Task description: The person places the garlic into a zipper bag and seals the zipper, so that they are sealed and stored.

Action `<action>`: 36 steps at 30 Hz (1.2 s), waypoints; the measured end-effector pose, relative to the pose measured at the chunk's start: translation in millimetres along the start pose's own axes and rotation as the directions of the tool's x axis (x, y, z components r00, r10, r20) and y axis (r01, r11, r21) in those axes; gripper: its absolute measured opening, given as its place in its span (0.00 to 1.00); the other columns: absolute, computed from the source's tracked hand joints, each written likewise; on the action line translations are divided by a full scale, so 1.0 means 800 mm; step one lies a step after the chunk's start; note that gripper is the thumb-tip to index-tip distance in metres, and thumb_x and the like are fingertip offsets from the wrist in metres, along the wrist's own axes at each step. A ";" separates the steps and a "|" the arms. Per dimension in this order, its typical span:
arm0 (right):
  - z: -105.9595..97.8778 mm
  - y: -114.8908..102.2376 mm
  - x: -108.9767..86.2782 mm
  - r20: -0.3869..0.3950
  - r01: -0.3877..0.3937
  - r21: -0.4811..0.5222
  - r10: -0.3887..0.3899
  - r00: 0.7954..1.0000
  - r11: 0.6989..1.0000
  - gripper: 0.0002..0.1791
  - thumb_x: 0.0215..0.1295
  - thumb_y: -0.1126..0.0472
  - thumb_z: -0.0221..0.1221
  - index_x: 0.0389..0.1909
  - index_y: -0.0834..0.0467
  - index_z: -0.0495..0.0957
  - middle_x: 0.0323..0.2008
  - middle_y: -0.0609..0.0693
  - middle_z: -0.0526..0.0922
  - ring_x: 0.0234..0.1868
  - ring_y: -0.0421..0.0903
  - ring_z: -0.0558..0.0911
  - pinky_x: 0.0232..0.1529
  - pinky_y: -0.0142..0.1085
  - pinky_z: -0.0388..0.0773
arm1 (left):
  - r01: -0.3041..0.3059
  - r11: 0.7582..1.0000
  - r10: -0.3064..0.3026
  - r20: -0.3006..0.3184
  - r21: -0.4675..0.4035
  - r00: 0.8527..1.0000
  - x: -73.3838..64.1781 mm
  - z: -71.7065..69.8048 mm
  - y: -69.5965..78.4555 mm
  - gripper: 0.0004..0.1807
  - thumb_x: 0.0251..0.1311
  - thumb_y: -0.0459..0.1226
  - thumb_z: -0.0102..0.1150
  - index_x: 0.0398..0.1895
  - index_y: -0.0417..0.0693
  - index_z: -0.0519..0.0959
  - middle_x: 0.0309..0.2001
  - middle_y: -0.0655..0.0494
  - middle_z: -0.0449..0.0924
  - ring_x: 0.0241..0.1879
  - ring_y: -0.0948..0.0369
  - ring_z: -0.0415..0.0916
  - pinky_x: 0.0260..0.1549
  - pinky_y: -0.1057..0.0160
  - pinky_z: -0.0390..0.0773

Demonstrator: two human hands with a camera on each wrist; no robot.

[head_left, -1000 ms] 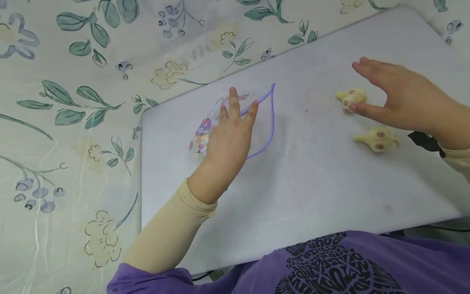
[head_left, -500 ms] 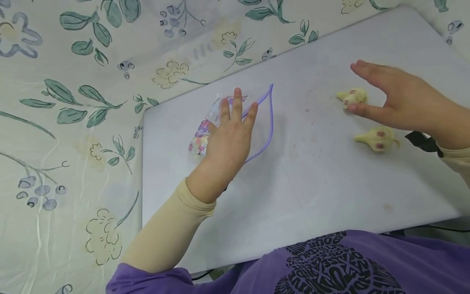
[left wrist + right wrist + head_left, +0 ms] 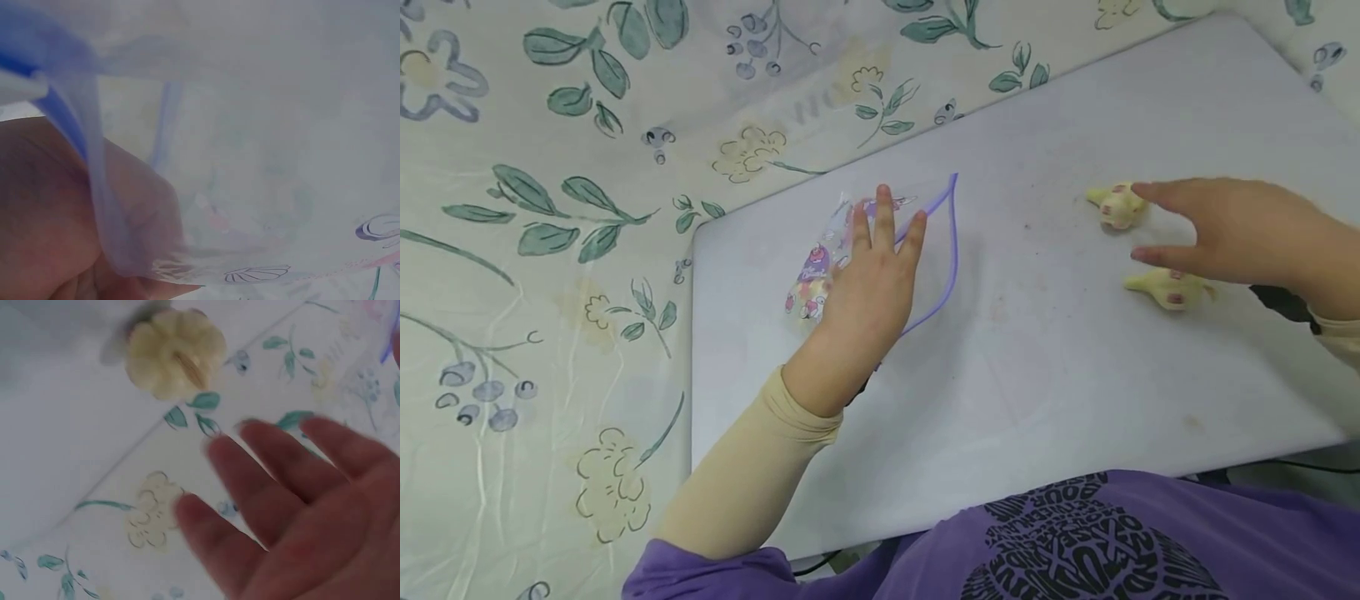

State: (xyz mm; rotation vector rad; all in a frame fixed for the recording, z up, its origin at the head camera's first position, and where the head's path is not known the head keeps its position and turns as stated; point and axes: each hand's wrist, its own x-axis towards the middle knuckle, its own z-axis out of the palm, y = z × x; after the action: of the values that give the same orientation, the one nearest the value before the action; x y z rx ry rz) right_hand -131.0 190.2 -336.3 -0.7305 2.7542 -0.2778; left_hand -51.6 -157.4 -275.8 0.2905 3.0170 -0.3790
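Right hand (image 3: 1255,232) spread beside near garlic (image 3: 1167,292); best grasp its bulb. Left hand (image 3: 868,300) at bag (image 3: 814,268), grip unclear.

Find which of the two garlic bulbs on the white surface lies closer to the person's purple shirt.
The lower garlic bulb in the head view: the upper garlic bulb sits beyond it, farther from the purple shirt.
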 end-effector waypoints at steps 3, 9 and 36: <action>0.022 0.010 -0.003 0.152 0.006 -0.033 -0.001 0.988 0.999 0.61 0.47 0.23 0.54 0.74 0.58 0.49 0.66 0.70 0.61 0.63 0.71 0.64 0.55 0.66 0.64 | -0.013 1.000 0.013 -0.017 0.006 1.000 0.000 0.001 -0.002 0.36 0.65 0.27 0.40 0.75 0.56 0.48 0.75 0.40 0.26 0.72 0.38 0.43 0.33 0.42 0.81; 0.057 0.030 -0.011 0.225 -0.028 -0.052 0.039 0.974 0.998 0.62 0.39 0.31 0.68 0.72 0.57 0.52 0.65 0.73 0.60 0.59 0.73 0.67 0.45 0.64 0.71 | -0.021 1.000 0.021 -0.034 0.004 0.999 0.000 0.000 -0.005 0.35 0.65 0.27 0.40 0.75 0.55 0.49 0.75 0.39 0.29 0.71 0.39 0.48 0.21 0.54 0.82; 0.032 -0.078 -0.002 -0.355 0.382 0.242 -0.285 0.890 0.892 0.43 0.35 0.52 0.78 0.56 0.56 0.69 0.43 0.47 0.81 0.34 0.36 0.76 0.32 0.24 0.73 | -0.015 0.995 0.016 0.011 -0.097 1.000 0.004 -0.007 -0.010 0.34 0.67 0.29 0.37 0.75 0.55 0.47 0.75 0.41 0.23 0.71 0.39 0.47 0.25 0.52 0.82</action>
State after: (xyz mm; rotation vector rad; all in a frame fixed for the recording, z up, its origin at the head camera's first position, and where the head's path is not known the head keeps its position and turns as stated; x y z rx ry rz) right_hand -92.8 134.6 -344.4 -1.1626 2.7465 -0.9484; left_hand -56.5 -163.2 -268.8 0.3024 3.0074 -0.2317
